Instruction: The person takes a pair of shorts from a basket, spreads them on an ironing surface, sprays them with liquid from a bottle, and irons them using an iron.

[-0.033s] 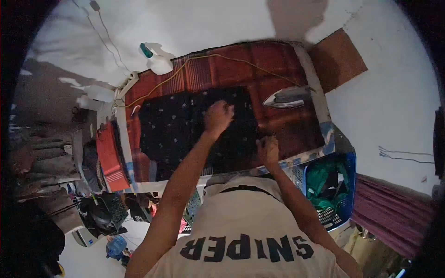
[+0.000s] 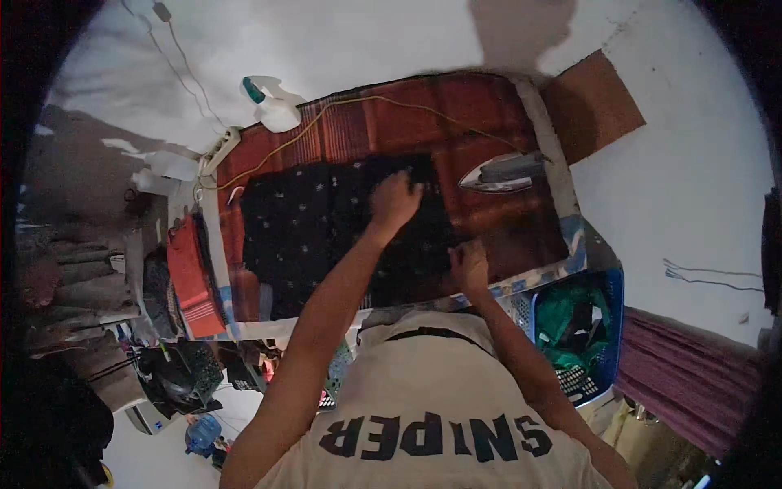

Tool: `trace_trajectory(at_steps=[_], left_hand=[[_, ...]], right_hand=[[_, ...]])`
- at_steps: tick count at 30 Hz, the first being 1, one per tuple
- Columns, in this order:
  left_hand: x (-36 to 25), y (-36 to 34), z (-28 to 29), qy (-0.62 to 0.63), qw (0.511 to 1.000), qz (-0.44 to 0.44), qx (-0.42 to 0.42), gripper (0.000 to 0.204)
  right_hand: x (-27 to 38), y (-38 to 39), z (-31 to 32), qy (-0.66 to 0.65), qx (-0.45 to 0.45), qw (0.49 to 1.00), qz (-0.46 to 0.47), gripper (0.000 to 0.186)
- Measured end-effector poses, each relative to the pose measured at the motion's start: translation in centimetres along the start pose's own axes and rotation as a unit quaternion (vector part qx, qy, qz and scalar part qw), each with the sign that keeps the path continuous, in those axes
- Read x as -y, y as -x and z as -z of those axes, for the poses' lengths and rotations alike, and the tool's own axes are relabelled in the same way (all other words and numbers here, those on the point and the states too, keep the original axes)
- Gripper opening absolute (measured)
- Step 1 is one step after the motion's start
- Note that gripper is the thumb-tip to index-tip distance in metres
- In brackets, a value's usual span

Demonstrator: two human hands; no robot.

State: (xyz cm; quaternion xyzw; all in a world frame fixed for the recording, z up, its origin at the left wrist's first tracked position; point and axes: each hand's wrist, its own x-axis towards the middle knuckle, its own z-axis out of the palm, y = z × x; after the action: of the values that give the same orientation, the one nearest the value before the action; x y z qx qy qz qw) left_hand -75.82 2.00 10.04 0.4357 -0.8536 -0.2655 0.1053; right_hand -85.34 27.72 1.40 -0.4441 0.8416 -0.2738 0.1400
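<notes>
A black cloth garment (image 2: 309, 220) with small pale specks lies spread flat on a red-and-dark plaid blanket (image 2: 456, 106). My left hand (image 2: 397, 202) is over the garment's upper right part, its fingers curled down toward the fabric and slightly blurred. Whether cloth is caught in those fingers is hidden. At the garment's right edge, near the lower corner, my right hand (image 2: 470, 267) has its fingers closed on the black fabric. A clothes iron (image 2: 501, 174) rests on the blanket to the right, apart from both hands, its pale soleplate partly showing.
The iron's yellowish cord (image 2: 375, 99) arcs across the blanket to a power strip (image 2: 220, 151). A white spray bottle (image 2: 277, 114) stands at the far edge. Folded red cloth (image 2: 191, 277) is at the left. A blue basket (image 2: 617, 318) of green and dark clothes stands at the right.
My left hand has shifted a little to the right and away from me over the garment. My right hand stays at the garment's edge.
</notes>
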Motion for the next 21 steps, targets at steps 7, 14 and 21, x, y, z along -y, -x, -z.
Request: trace_trajectory(at_steps=[7,14,21], left_hand=[[-0.2,-7.5,-6.8,-0.16,0.987,-0.002,0.03,0.032],[-2.5,-8.1,-6.4,-0.123,0.991,-0.01,0.044,0.029],[0.7,-7.7,-3.0,-0.065,0.988,0.035,-0.136,0.035]], right_hand=[[2.2,-1.7,3.3,0.074,0.108,0.989,0.063,0.032],[-0.5,-1.7,3.0,0.107,0.181,0.973,0.095,0.036],[3.9,-8.3,7.4,0.012,0.3,0.951,0.074,0.038]])
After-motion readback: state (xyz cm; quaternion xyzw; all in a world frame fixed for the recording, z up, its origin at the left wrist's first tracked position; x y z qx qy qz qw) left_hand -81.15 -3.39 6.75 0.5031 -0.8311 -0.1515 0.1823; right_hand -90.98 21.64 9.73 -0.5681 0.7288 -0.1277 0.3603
